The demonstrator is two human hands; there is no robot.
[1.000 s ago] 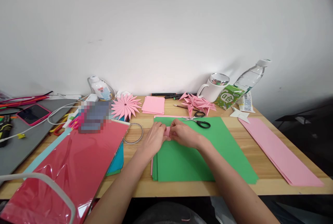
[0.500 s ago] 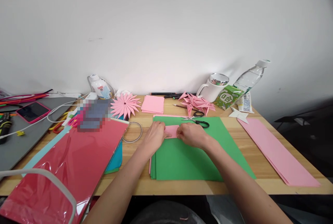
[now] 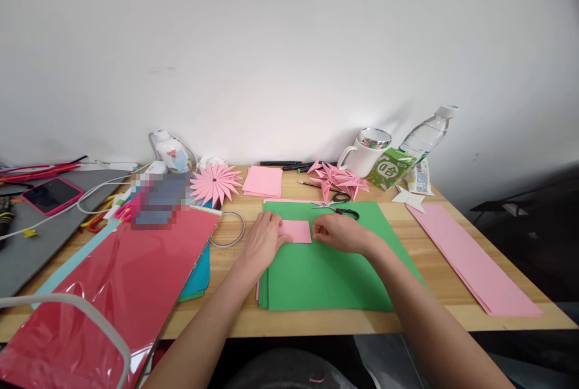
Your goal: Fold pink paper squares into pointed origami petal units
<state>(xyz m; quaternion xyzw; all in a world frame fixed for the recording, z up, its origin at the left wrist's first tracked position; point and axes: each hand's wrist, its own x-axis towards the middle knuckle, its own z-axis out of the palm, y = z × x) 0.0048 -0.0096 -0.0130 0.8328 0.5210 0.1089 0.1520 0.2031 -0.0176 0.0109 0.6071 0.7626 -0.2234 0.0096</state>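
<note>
A small pink paper rectangle [image 3: 296, 231] lies flat on a stack of green sheets [image 3: 325, 271] in the middle of the wooden table. My left hand [image 3: 263, 239] presses its left edge with the fingertips. My right hand [image 3: 339, 232] touches its right edge, fingers curled down on the paper. Black-handled scissors [image 3: 340, 208] lie just beyond my right hand on the green stack.
A red plastic bag [image 3: 117, 292] covers the left front. At the back stand a pink paper flower [image 3: 215, 181], a pink sheet stack [image 3: 263, 181], folded pink stars [image 3: 337, 178], a white mug [image 3: 365, 154], a green carton [image 3: 391, 167] and a water bottle [image 3: 425, 132]. Long pink strips [image 3: 470, 259] lie on the right.
The pink paper was bunched between my hands; now it lies unfolded and flat, and my hands have spread apart to its two edges. The view has shifted slightly.
</note>
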